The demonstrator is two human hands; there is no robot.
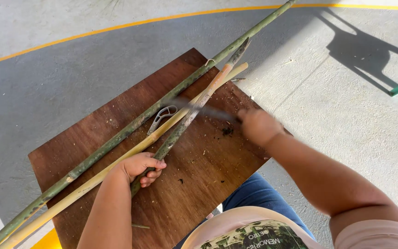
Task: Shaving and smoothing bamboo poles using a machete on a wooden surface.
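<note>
Concrete floor [346, 106] fills the head view, grey and pale, crossed by a curved yellow painted line [116, 26] along the top. On it lies a dark brown wooden board [88, 152], set at a slant and dusted with pale shavings and a few dark crumbs.

Across the board's upper left side runs a long green bamboo pole [116, 138], from the lower left corner of the view up past the yellow line. Just beside it, on the near side, lies a paler yellow bamboo strip [93, 180], roughly parallel to it. A grey plastic handle [161, 117] with slotted openings rests on the board between these poles and the worked stick.

That bamboo stick [194, 108] is shorter and thinner, and lies slanted over the board, crossing the yellow strip. Its lower part is green and mottled; higher up the skin is off, showing pale tan wood, and the far tip is dark and ragged.

The left hand [140, 167] is curled around the stick's lower green part, fingers [155, 175] wrapped under it and thumb over the top, so the stick passes through the fist and comes out just below it.

The right hand [256, 125] is a closed fist to the right of the stick, gripping a blade [210, 110] that is blurred; the blade reaches left and meets the stick near where green skin gives way to bare wood.
</note>
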